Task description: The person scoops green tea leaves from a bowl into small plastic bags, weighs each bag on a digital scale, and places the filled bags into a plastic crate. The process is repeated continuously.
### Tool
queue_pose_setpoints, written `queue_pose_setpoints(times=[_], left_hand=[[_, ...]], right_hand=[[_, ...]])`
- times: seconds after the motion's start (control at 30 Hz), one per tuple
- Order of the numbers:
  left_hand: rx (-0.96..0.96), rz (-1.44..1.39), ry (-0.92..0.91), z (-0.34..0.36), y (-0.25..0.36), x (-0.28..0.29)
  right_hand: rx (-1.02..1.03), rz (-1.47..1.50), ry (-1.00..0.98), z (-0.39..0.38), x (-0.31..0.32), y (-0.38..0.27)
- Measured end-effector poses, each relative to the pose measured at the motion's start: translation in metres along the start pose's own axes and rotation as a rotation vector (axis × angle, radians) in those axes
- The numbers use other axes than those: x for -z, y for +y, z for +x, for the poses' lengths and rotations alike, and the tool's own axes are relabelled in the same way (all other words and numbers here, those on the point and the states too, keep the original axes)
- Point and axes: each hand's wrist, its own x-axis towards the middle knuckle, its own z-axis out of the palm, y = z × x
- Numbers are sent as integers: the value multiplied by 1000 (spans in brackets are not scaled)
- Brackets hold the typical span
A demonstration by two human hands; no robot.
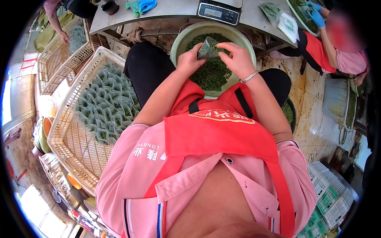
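Note:
A clear plastic bag [207,49] with small green bits inside is held above a wide pale basin [241,43]. My left hand [189,60] grips the bag's lower left side between thumb and fingers. At the bag's right side, my right hand [235,59] has its thumb and fingers pinched together; what lies between them is too small to make out. Loose green peppercorn-like berries [210,73] fill much of the basin, which stands between my knees.
On my left, a large cream plastic crate [77,152] holds many filled clear bags [107,99]. Beyond it stands another crate [51,71], with a person's hand over it. A digital scale [218,14] rests on the metal table [170,12]. Another person with blue gloves [316,16] works at the right.

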Motion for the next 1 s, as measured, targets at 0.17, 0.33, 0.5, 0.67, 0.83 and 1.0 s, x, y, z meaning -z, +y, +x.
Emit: queue_pose_setpoints(times=[0.17,0.33,0.5,0.67,0.83,1.0], left_hand=[[-132,98,-56,-5,-6,-10],[-145,43,-48,2,11,16],[-98,-346,191,26,-16,51],[92,-226,164,33,-40,42],[27,-225,137,27,-26,34],[28,-174,46,36,-28,25]], right_hand=[[77,-308,-259,1,-27,11],[18,-92,-233,21,-6,7],[81,-131,283,69,48,-26],[243,-365,560,137,37,3],[136,80,458,101,-13,52],[64,-283,-218,26,-103,102]])
